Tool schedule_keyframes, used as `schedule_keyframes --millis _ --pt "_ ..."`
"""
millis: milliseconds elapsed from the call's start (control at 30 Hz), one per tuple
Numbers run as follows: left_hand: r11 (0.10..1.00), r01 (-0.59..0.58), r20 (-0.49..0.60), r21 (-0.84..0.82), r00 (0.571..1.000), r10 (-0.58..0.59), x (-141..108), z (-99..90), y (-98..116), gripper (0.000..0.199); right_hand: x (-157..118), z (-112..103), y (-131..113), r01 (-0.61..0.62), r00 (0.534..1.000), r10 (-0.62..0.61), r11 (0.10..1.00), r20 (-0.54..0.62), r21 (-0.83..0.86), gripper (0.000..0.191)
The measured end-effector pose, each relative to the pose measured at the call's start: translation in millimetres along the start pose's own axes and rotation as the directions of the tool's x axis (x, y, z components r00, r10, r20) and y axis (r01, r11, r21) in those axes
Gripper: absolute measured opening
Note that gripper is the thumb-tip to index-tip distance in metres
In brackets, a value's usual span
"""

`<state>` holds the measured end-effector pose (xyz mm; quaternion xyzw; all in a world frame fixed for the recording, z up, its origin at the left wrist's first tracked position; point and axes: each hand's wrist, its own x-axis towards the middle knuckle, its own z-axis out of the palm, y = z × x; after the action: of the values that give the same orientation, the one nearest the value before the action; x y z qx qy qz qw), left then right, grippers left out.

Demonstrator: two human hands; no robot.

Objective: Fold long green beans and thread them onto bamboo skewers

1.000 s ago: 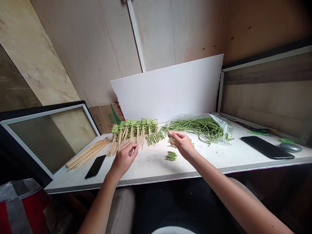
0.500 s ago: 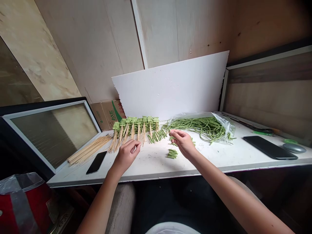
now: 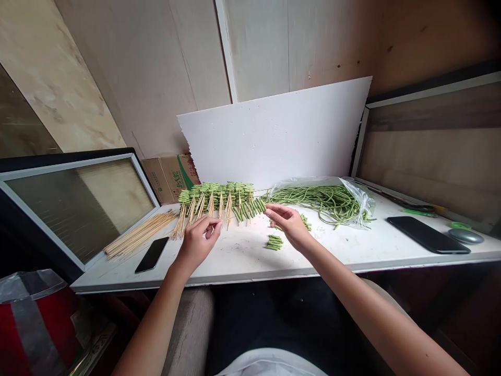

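My left hand (image 3: 199, 241) is closed in a pinch on the bare end of a bamboo skewer, mostly covered by the fingers. A row of cut long bean pieces (image 3: 248, 210) is threaded side by side along this skewer, over the table. My right hand (image 3: 288, 223) pinches at the far end of that row, its fingertips against the last bean piece. Under and behind the right hand lie more cut pieces, partly hidden. A small pile of cut bean pieces (image 3: 274, 242) rests just in front. Finished bean skewers (image 3: 213, 196) are stacked behind my left hand, sticks toward me.
Loose bamboo skewers (image 3: 136, 235) lie at left beside a phone (image 3: 152, 255). Uncut long beans (image 3: 321, 198) spill from a clear plastic bag (image 3: 362, 201). At right are a larger black phone (image 3: 426, 235) and a grey mouse-like object (image 3: 465, 236). A white board (image 3: 274, 138) stands behind.
My right hand has moved slightly left, from just beyond the bean row to its end. My left hand stays pinched on the skewer. The view has shifted a little.
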<state>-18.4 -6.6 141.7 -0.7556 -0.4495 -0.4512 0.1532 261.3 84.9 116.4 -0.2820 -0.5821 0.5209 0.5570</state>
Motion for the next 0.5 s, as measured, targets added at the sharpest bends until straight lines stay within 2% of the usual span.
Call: schedule_keyframes --millis 67,133,233,300,400,500 --pt "1.000 0.021 -0.007 -0.001 1.000 -0.021 -0.3 0.3 -3.4 0.013 4.6 -11.3 -0.3 0.036 0.999 -0.031 0.992 0.039 -0.124 0.051" --pt "0.999 0.045 -0.006 0.005 0.999 -0.045 -1.3 1.0 -6.5 0.013 9.9 -25.6 1.0 0.081 0.989 -0.037 0.944 0.142 -0.319 0.045" --pt "0.997 0.071 0.002 0.007 0.997 -0.071 -3.4 2.3 -10.3 0.012 14.9 -43.1 5.7 0.169 0.934 0.073 0.773 0.351 -0.611 0.034" --pt "0.997 0.079 0.012 0.005 0.997 -0.079 -4.8 3.3 -12.0 0.011 14.5 -46.9 10.2 0.215 0.890 0.171 0.663 0.424 -0.717 0.025" --pt "0.997 0.073 0.025 0.006 0.997 -0.073 -5.9 4.6 -13.3 0.011 9.3 -41.3 17.4 0.233 0.854 0.277 0.553 0.440 -0.800 0.015" --pt "0.998 0.056 0.029 0.017 0.998 -0.057 -5.4 5.3 -13.1 0.011 4.1 -32.5 24.1 0.234 0.870 0.316 0.409 0.377 -0.882 0.009"
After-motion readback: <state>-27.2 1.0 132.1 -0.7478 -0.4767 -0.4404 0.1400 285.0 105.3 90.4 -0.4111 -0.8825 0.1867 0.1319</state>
